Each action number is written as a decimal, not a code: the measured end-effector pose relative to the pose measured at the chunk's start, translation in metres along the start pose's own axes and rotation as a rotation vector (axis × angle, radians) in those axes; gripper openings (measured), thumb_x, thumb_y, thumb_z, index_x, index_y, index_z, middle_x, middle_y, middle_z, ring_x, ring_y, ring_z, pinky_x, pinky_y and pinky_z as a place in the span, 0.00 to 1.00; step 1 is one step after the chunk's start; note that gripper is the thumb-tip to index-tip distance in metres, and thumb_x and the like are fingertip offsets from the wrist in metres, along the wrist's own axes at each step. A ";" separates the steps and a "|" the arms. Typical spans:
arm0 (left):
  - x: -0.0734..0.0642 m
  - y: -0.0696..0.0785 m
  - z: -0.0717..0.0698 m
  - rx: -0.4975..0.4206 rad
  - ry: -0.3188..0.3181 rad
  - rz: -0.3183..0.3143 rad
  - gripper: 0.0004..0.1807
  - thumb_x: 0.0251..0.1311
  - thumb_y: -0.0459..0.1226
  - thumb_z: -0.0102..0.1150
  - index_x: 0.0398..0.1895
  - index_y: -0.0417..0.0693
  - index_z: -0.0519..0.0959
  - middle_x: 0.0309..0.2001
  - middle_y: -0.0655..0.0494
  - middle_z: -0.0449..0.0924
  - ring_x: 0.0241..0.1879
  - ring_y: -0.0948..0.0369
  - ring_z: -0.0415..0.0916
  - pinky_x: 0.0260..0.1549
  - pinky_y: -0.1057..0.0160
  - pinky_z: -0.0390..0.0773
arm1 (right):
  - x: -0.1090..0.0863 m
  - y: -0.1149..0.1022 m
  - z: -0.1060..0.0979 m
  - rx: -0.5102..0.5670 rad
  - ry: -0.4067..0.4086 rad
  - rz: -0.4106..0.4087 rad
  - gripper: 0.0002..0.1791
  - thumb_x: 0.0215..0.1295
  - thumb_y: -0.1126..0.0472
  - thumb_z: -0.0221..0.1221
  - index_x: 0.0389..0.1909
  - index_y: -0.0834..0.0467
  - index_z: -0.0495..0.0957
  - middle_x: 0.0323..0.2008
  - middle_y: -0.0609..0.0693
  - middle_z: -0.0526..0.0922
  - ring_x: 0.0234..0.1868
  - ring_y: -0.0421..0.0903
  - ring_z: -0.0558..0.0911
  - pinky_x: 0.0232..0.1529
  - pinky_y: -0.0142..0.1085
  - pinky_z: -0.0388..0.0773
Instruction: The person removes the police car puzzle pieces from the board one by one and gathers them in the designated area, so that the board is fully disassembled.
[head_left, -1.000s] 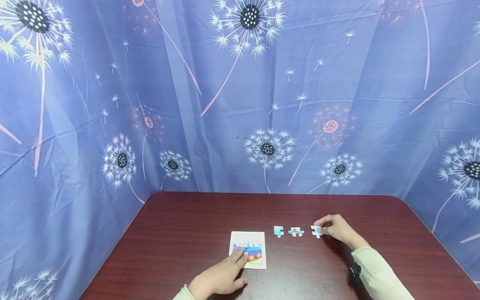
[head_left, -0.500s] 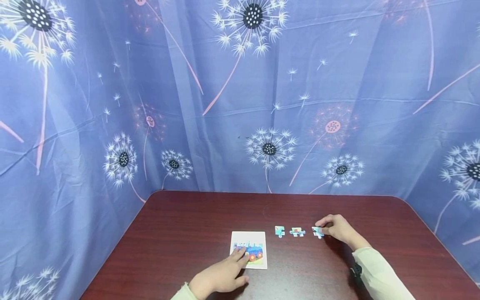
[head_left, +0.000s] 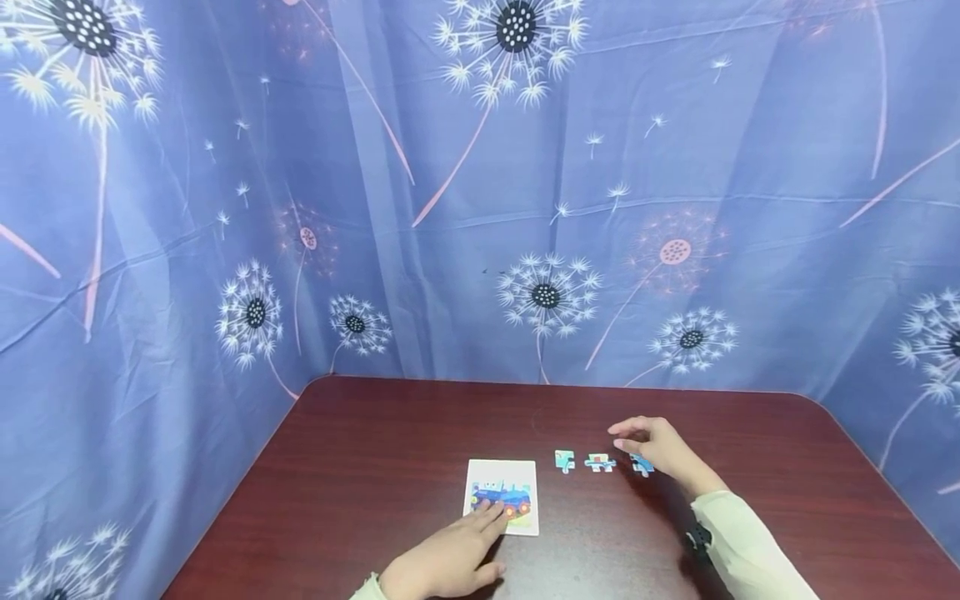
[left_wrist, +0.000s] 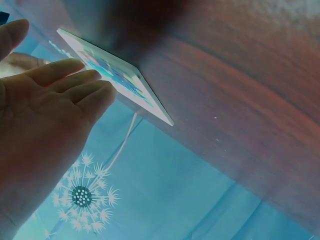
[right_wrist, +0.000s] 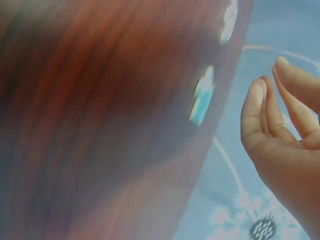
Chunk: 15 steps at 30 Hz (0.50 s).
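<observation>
A white picture board with a blue tractor printed on it lies flat on the table. The straight fingers of my left hand lie over its lower left part in the head view; that hand also shows in the left wrist view, palm side visible. To the right of the board, three jigsaw pieces form a row: a left piece, a middle piece and a right piece. Above the right piece, partly covering it, hovers my right hand, its thumb and fingers parted and holding nothing.
The dark red wooden table has rounded far corners. Behind it and along both sides hangs a blue curtain printed with dandelions. A dark band sits at the right sleeve's wrist.
My right hand has let go of the right jigsaw piece and lifted slightly up and to the left. The left hand keeps its place on the board. The head view shifts a little.
</observation>
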<state>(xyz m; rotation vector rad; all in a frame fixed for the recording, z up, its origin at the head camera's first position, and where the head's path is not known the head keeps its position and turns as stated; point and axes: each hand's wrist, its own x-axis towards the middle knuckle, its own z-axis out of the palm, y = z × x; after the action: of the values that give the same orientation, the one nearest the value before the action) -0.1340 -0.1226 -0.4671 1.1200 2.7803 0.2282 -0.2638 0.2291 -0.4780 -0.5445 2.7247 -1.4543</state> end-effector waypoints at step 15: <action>-0.011 0.005 0.004 0.011 -0.007 -0.018 0.36 0.68 0.54 0.48 0.68 0.35 0.64 0.70 0.42 0.60 0.70 0.50 0.57 0.65 0.57 0.63 | 0.026 -0.036 0.054 0.078 -0.088 -0.119 0.15 0.62 0.68 0.62 0.48 0.72 0.78 0.33 0.58 0.83 0.31 0.44 0.79 0.26 0.30 0.74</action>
<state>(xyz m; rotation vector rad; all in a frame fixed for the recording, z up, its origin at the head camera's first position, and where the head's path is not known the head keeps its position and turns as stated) -0.1220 -0.1261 -0.4698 1.0962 2.7877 0.2065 -0.2682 0.1592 -0.4756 -0.7603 2.5967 -1.5158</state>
